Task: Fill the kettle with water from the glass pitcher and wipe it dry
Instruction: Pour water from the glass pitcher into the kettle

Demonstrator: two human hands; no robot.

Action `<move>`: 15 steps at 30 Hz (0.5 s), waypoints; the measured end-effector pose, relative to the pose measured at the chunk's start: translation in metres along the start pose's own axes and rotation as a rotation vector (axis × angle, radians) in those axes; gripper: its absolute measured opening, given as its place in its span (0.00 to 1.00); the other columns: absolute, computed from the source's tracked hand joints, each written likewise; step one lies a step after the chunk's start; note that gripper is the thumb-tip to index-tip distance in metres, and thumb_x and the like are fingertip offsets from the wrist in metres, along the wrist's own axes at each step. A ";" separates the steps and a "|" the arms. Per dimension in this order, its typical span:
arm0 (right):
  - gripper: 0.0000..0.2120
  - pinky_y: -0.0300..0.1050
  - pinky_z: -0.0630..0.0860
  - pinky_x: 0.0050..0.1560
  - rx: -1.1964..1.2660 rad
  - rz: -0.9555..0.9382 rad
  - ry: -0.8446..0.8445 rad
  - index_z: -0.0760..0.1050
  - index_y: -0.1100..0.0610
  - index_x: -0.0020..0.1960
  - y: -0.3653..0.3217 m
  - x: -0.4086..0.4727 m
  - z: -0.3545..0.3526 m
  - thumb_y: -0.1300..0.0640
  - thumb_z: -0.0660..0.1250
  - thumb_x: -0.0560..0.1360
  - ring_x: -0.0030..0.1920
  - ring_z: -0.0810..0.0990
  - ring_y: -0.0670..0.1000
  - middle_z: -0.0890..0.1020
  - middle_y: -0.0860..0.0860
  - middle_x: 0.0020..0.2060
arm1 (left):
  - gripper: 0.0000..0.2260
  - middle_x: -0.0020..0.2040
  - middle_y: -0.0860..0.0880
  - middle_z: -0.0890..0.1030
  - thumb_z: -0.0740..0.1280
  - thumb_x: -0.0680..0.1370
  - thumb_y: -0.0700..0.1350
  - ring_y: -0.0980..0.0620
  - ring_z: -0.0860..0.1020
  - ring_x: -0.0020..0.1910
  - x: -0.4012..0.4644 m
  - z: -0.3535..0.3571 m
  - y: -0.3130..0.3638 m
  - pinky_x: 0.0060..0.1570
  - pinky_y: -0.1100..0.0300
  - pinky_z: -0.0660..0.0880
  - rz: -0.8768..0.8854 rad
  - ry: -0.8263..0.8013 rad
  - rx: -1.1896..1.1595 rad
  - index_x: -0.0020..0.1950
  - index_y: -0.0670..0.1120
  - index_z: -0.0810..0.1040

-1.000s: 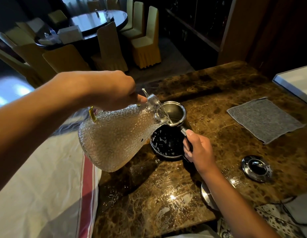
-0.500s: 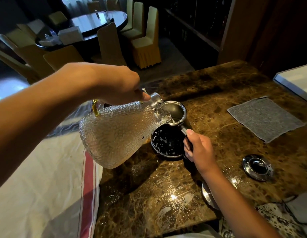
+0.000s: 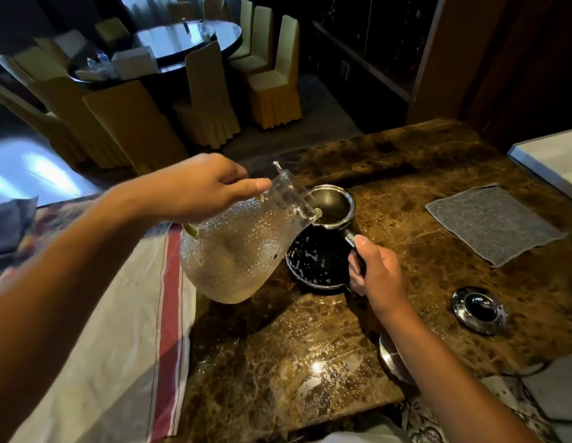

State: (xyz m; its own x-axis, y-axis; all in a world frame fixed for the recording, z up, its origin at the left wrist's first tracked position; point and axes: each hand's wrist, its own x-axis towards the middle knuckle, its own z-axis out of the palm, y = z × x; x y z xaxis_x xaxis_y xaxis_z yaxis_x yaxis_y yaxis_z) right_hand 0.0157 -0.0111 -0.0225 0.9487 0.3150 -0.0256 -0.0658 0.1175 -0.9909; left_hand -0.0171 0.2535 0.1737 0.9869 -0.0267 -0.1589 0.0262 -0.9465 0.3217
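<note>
The clear glass pitcher (image 3: pixel 236 251) is dimpled all over with a hammered texture. The black kettle (image 3: pixel 320 260) has a silver metal rim and pale flecks, possibly droplets. The brown marble counter (image 3: pixel 310 362) is veined tan. A plain grey square cloth (image 3: pixel 492 223); a white cloth with red stripes (image 3: pixel 169 314).
</note>
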 end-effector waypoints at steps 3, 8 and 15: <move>0.27 0.44 0.57 0.28 -0.023 -0.018 0.059 0.66 0.55 0.29 0.001 -0.002 0.003 0.36 0.63 0.76 0.24 0.62 0.51 0.66 0.52 0.22 | 0.29 0.27 0.53 0.68 0.61 0.76 0.73 0.56 0.67 0.24 -0.018 0.024 -0.026 0.26 0.60 0.65 -0.017 0.082 -0.402 0.38 0.46 0.74; 0.25 0.45 0.56 0.28 -0.013 -0.009 0.071 0.67 0.52 0.27 0.001 -0.002 0.004 0.36 0.63 0.76 0.23 0.62 0.50 0.66 0.50 0.21 | 0.23 0.24 0.58 0.64 0.67 0.76 0.67 0.59 0.60 0.21 -0.053 0.086 -0.065 0.23 0.68 0.58 -0.145 0.456 -1.019 0.31 0.51 0.71; 0.25 0.48 0.56 0.29 -0.039 0.007 0.090 0.67 0.52 0.28 -0.003 -0.004 0.006 0.37 0.62 0.76 0.25 0.63 0.51 0.66 0.50 0.21 | 0.29 0.26 0.52 0.72 0.63 0.77 0.71 0.53 0.70 0.26 -0.073 0.158 -0.070 0.27 0.52 0.69 -0.337 0.790 -0.869 0.34 0.47 0.76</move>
State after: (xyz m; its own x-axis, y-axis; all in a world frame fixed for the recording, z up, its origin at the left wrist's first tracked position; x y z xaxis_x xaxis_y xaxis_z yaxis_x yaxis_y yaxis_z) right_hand 0.0103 -0.0071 -0.0186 0.9724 0.2292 -0.0428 -0.0622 0.0782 -0.9950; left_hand -0.1161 0.2710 0.0153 0.7273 0.6676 0.1591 0.0981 -0.3306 0.9387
